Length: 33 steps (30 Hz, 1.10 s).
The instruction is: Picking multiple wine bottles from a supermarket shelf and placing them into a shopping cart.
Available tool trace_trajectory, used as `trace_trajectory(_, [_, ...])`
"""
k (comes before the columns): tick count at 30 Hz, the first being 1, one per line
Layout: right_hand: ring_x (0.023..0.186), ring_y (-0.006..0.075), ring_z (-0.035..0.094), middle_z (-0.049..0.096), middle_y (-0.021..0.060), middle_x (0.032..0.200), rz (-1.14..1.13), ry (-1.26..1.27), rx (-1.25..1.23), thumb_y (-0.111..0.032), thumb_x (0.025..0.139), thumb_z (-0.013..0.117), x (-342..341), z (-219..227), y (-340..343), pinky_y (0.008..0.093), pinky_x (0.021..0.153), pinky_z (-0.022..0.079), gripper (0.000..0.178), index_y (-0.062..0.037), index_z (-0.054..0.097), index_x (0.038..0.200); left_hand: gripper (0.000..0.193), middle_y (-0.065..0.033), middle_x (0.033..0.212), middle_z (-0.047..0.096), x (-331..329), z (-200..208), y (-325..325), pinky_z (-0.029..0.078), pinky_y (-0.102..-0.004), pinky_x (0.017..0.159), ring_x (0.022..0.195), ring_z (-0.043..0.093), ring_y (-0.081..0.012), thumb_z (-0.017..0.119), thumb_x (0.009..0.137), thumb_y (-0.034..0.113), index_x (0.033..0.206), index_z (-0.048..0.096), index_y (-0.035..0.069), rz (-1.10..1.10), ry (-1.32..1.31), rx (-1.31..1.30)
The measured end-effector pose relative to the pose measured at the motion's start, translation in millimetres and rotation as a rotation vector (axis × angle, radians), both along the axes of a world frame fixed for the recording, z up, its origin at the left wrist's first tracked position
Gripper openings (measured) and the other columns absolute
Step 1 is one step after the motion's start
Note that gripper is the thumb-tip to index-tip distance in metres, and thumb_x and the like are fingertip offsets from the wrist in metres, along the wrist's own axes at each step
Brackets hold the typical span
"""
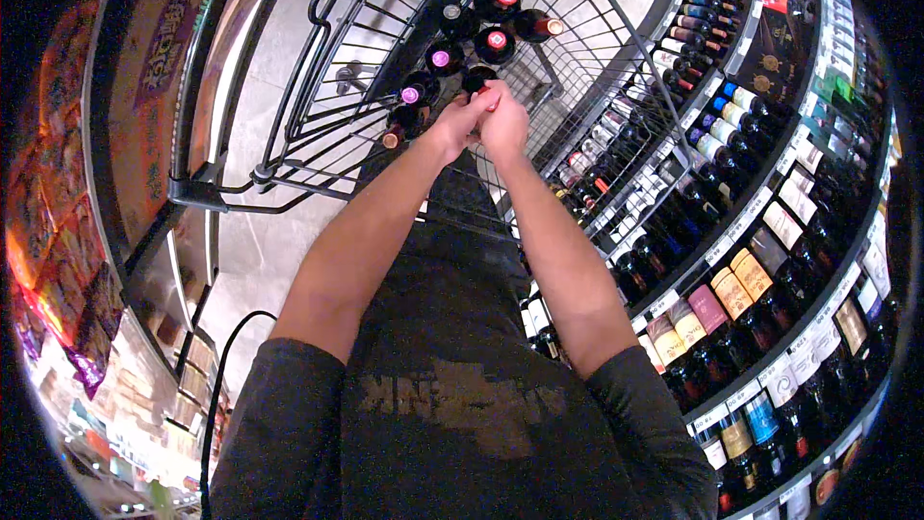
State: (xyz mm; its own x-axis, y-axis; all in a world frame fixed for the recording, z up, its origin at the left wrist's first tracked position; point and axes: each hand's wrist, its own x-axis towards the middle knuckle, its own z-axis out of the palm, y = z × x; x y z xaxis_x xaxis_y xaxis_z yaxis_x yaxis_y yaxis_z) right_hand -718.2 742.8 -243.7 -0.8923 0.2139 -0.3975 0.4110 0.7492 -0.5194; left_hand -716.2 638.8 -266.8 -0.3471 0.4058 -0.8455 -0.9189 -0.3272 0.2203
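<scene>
Both my arms reach forward over a black wire shopping cart (337, 125), and the hands meet above its near part. My left hand (464, 123) is closed, fingers curled inward against the other hand. My right hand (504, 120) is closed too, pressed up to the left one. Whatever lies between them is hidden by the fingers. Just beyond the knuckles shows a dark bottle top (478, 77); whether it is touched I cannot tell. Several dark wine bottles stand in the cart, among them a pink-capped bottle (441, 59), a red-capped bottle (497, 39) and a tilted bottle (537, 26).
Curved wine shelves (717, 246) with rows of bottles and price tags run close along the right. On the left stands a dark-framed display (144, 106), with shiny orange packages (58, 202) at the far left. Pale floor (265, 29) shows between display and cart.
</scene>
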Motion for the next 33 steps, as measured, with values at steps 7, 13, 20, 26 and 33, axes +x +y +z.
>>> trace_trajectory(7, [0.087,0.0427,0.066,0.069,0.0211,0.088,0.033,-0.035,-0.027,-0.020,0.088,0.061,-3,-14,3,0.0501,0.074,0.051,0.024,-0.0111,0.062,0.110,0.059,-0.0042,0.109,0.064,-8,-12,2,0.048,-0.0331,0.080,0.093,0.062,-0.0157,0.073,0.080,0.052,0.117,0.055,0.009,-0.020,0.008,-0.020])
trace_trajectory(13, [0.090,0.0413,0.066,0.069,0.0212,0.093,-0.037,-0.082,-0.084,-0.022,0.087,0.065,-14,-27,1,0.0483,0.076,0.051,0.032,-0.0119,0.061,0.116,0.045,0.0029,0.099,0.064,-14,-29,2,0.041,-0.0326,0.087,0.094,0.057,-0.0123,0.070,0.080,0.056,0.104,0.064,0.019,-0.039,-0.024,-0.029])
trace_trajectory(20, [0.092,0.0394,0.067,0.069,0.0188,0.094,0.046,-0.111,-0.029,-0.023,0.092,0.056,-11,-37,14,0.0493,0.076,0.051,0.036,-0.0171,0.053,0.127,0.056,0.0035,0.112,0.062,-24,-19,3,0.041,-0.0309,0.087,0.097,0.056,-0.0130,0.058,0.085,0.069,0.110,0.064,0.020,-0.103,0.027,-0.042])
trace_trajectory(26, [0.080,0.0322,0.067,0.067,0.0129,0.082,-0.088,-0.102,-0.266,-0.014,0.081,0.069,10,-23,27,0.0430,0.073,0.052,0.071,-0.0182,0.036,0.144,0.075,-0.0004,0.124,0.058,-41,-6,7,0.038,-0.0361,0.099,0.113,0.053,-0.0160,0.047,0.085,0.078,0.130,0.055,0.018,-0.158,0.012,-0.047])
trace_trajectory(33, [0.078,0.0276,0.067,0.067,0.0102,0.083,-0.040,-0.176,-0.304,-0.016,0.084,0.066,87,2,93,0.0394,0.073,0.053,0.052,-0.0152,0.050,0.134,0.093,-0.0165,0.154,0.034,-61,52,-26,0.031,-0.0470,0.112,0.138,0.038,-0.0302,0.047,0.086,0.076,0.152,0.027,0.015,-0.162,-0.017,-0.123])
